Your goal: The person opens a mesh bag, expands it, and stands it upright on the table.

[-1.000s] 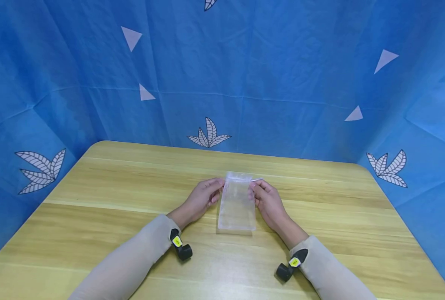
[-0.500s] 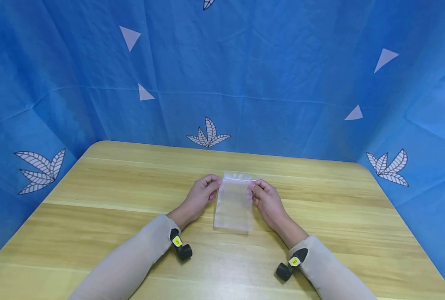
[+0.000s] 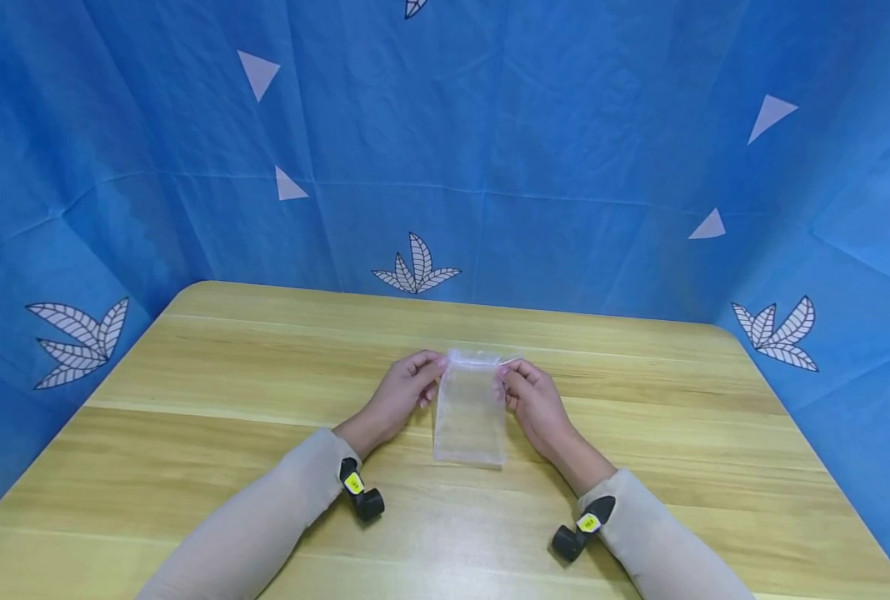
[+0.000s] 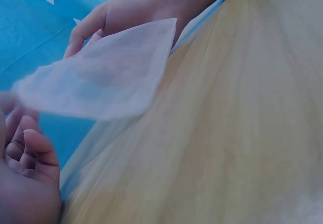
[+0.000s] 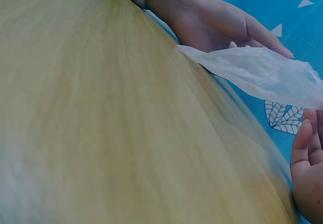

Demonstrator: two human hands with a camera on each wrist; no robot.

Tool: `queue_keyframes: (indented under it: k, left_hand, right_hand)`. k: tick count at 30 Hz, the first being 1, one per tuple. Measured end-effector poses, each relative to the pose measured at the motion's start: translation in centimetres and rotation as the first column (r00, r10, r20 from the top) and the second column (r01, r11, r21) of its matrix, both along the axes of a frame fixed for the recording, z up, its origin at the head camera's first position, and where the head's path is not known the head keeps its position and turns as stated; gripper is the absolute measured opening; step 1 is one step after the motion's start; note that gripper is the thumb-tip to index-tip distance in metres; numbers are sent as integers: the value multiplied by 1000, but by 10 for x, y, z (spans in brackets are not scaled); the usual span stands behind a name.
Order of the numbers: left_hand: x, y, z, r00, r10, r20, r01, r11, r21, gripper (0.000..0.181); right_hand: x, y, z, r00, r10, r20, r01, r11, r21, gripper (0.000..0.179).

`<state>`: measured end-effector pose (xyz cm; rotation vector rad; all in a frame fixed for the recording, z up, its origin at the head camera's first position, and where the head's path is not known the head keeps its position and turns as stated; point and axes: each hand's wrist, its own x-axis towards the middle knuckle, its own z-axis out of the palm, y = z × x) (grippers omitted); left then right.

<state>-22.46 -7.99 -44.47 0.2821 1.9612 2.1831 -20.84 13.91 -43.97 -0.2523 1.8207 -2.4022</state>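
Labels [image 3: 353, 483] are illegible; left hand [image 3: 400, 393] and right hand [image 3: 539, 407] pinch a drawstring pouch [image 3: 471, 418], mouth and long axis toward the curtain [image 3: 565, 142].

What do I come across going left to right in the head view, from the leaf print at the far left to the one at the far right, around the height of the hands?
Far-left leaf print, left hand, translucent bag, right hand, far-right leaf print.
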Motion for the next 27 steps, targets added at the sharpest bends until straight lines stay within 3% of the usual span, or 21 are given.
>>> queue_keyframes:
  k: [8,19,22,27]
  left_hand:
    - [-1,0,1,997,80,-4,-80,997,2,17]
    - [2,1,2,996,83,-37,-85,994,-64,19]
    - [1,0,3,997,69,-34,-71,996,-61,19]
    - [-3,-7,3,1000,-17,22,18,999,-49,20]
  right_hand:
    - [0,-2,1,1000,-14,19,13,1000,19,10]
    - [0,0,-3,999,20,-35,-16,995,98,16]
    - [0,0,-3,999,0,-40,5,993,119,17]
    - [-1,0,-2,999,-29,-40,34,989,144,17]
